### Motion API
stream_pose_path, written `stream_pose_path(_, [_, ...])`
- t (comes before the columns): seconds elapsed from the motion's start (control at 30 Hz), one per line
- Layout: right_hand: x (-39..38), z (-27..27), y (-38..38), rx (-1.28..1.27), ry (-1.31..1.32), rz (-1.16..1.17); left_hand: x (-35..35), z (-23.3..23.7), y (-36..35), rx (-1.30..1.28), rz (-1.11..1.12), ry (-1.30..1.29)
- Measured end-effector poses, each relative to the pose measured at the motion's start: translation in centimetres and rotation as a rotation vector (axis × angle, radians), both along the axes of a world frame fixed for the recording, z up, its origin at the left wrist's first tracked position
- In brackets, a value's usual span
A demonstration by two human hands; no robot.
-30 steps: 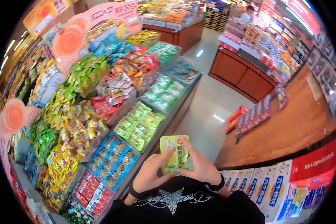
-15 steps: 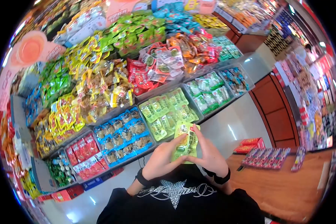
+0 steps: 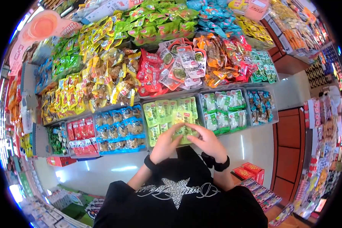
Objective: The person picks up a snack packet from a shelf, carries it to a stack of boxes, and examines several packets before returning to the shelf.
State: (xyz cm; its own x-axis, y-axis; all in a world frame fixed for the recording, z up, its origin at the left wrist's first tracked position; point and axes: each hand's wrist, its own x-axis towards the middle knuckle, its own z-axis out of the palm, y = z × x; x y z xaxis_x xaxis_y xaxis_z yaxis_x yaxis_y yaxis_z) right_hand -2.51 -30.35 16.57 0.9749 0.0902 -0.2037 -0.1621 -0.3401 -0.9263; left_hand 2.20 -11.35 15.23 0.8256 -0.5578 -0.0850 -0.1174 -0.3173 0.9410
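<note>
A light green snack packet [image 3: 182, 115] lies over the pile of matching packets in a clear plastic bin [image 3: 143, 114], its upper part showing beyond my fingers. My left hand [image 3: 167, 142] is over the bin's front edge, thumb and forefinger curved apart. From the other side my right hand [image 3: 209, 143] mirrors it, thumb and fingers parted. The forefinger tips nearly meet over the packet's middle, and its green surface shows through the gap between the hands. Blue-wrapped packs [image 3: 119, 129] fill the bin to the left, and green-and-white packs [image 3: 224, 108] the one to the right.
Behind the front bins rise heaps of red packets [image 3: 150, 72], brown-and-yellow packs [image 3: 110, 76] and green packets [image 3: 159, 22]. Red wooden cabinets [image 3: 288, 152] stand at the right. A red box [image 3: 250, 171] and flat display packs [image 3: 260, 193] lie at lower right.
The view has turned and the bins now sit more level. My hands have moved over the bin with the packet, and my fingers have shifted from its side edges to overlap its middle.
</note>
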Motion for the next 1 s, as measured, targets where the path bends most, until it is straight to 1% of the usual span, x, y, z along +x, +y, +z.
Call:
stream_pose_path(0.03, [0.7, -0.9, -0.7, 0.019, 0.081, 0.006, 0.3, -0.9, -0.6, -0.028, 0.029, 0.095])
stream_pose_path(0.07, [1.3, -2.1, -1.2, 0.029, 0.085, 0.026, 0.7, -1.9, -1.1, -0.019, 0.049, 0.099])
stream_pose_path(0.13, [2.5, -5.1, -2.1, 0.147, 0.153, 0.007, 1.3, -4.4, -2.0, -0.042, 0.143, 0.181])
stream_pose_path(0.17, [3.3, -6.9, -2.6, 0.229, 0.174, 0.033, 1.7, -5.7, -2.4, -0.011, 0.166, 0.132])
stream_pose_path(0.2, [4.0, -8.2, -2.8, 0.235, 0.178, 0.047, 2.2, -6.4, -2.9, -0.004, 0.180, 0.134])
stream_pose_path(0.27, [5.1, -9.7, -2.8, 0.171, 0.128, 0.027, 3.2, -7.7, -3.7, -0.019, 0.226, 0.326])
stream_pose_path(0.3, [5.8, -9.5, -2.9, 0.193, 0.234, 0.054, 3.8, -10.7, -3.5, -0.011, 0.192, 0.171])
stream_pose_path(0.33, [6.5, -10.1, -3.1, 0.199, 0.235, 0.068, 4.1, -12.1, -3.6, -0.004, 0.206, 0.170])
stream_pose_path(0.4, [7.7, -12.9, -3.2, 0.124, 0.273, 0.132, 4.5, -13.5, -4.1, 0.067, 0.223, 0.074])
stream_pose_path(0.43, [7.7, -14.8, -3.1, 0.127, 0.272, 0.141, 4.5, -13.2, -4.3, 0.215, 0.223, 0.078])
stream_pose_path(0.47, [7.5, -17.1, -2.9, 0.029, 0.229, 0.128, 4.4, -13.8, -4.4, 0.219, 0.230, 0.077])
stream_pose_path(0.5, [7.4, -17.4, -2.6, -0.069, 0.185, 0.114, 4.1, -14.2, -4.4, 0.253, 0.229, 0.067])
stream_pose_path(0.57, [7.3, -18.0, -2.5, -0.065, 0.186, 0.145, 3.2, -15.0, -4.3, 0.291, 0.230, 0.057])
stream_pose_path(0.63, [7.1, -18.1, -2.6, -0.063, 0.185, 0.171, 2.6, -14.5, -4.2, 0.249, 0.232, 0.156])
stream_pose_path(0.7, [7.0, -18.0, -2.8, 0.112, 0.367, 0.176, 2.0, -14.5, -4.3, 0.253, 0.244, 0.149])
stream_pose_path(0.77, [6.7, -17.9, -3.0, 0.102, 0.348, 0.171, 1.8, -14.6, -4.3, 0.258, 0.255, 0.141])
stream_pose_path(0.83, [6.6, -17.7, -3.4, 0.094, 0.333, 0.162, 1.7, -13.6, -4.4, 0.256, 0.269, 0.188])
stream_pose_path(0.9, [6.3, -17.5, -4.3, 0.170, 0.348, 0.120, 1.5, -13.1, -4.3, 0.245, 0.262, 0.170])
stream_pose_path(1.0, [6.0, -12.8, -5.7, 0.154, 0.314, 0.071, 0.8, -12.1, -4.0, 0.197, 0.262, 0.165])
